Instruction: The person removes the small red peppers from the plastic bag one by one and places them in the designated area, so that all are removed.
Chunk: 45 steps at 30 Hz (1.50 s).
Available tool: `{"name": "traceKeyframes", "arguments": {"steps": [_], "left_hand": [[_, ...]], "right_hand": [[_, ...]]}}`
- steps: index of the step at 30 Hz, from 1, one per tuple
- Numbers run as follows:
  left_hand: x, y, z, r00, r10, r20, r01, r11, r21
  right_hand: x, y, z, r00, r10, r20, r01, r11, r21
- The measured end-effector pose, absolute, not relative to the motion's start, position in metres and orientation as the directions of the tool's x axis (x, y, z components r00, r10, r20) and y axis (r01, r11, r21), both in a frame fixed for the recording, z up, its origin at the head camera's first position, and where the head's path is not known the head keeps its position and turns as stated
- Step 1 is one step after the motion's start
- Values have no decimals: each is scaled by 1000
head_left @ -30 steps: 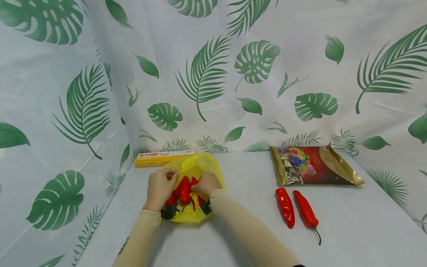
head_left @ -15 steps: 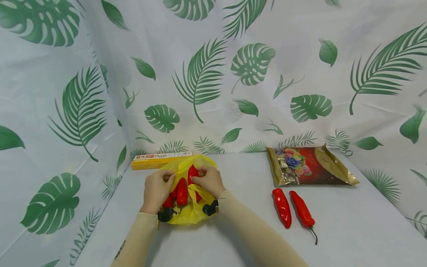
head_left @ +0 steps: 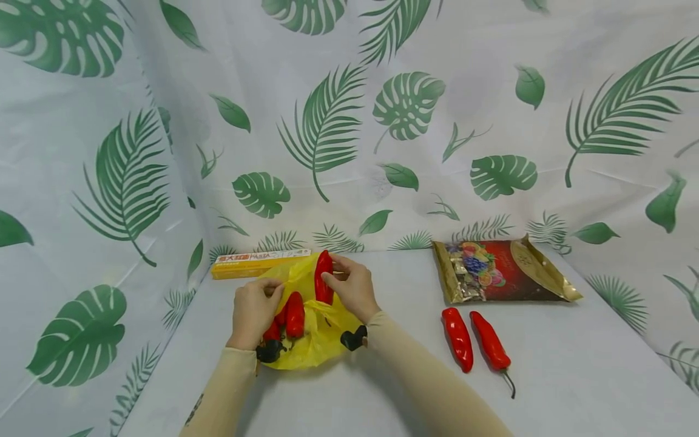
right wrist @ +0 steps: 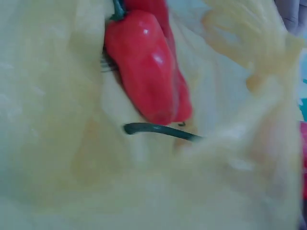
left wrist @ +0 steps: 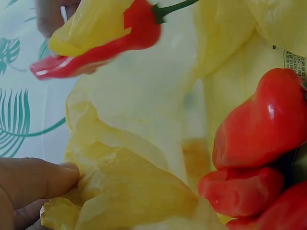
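1. On the white table (head_left: 415, 382) sits a yellow plastic bag (head_left: 315, 353).
2. The left hand (head_left: 252, 311) pinches its edge; the right hand (head_left: 355, 288) grips a red chili pepper (head_left: 323, 266) at its opening.
3. The left wrist view shows that pepper's green stem (left wrist: 177, 8) plainly; the head view barely.

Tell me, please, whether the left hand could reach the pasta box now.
Probably yes: the pasta box lies beyond the left hand, its left end uncovered, though that hand should first release the yellow bag it pinches.

White tabletop (head_left: 573, 370), peppers (head_left: 457, 340), packet (head_left: 510, 271), box (head_left: 240, 267), apparently yellow bag (head_left: 322, 347) too
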<state>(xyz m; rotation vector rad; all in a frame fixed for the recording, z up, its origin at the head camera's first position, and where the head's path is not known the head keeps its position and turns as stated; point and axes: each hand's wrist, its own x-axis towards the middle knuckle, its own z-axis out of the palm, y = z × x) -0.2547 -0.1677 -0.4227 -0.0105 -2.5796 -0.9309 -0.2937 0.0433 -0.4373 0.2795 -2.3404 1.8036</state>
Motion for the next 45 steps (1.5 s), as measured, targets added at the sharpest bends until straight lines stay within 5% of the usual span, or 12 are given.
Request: {"name": "traceKeyframes", "arguments": {"steps": [8, 29, 45], "left_hand": [[-255, -167, -424, -925, -128, 358, 134, 771, 623], [-257, -165, -425, -925, -120, 359, 143, 768, 624], [-256, -164, -425, -930, -125, 345, 129, 770, 625]], "right_hand": [[-295, 61, -425, -933, 80, 350, -331, 185, -925], [-284, 120, -413, -886, 225, 406, -338, 286, -897], [-285, 123, -427, -872, 332, 361, -302, 216, -928]]}}
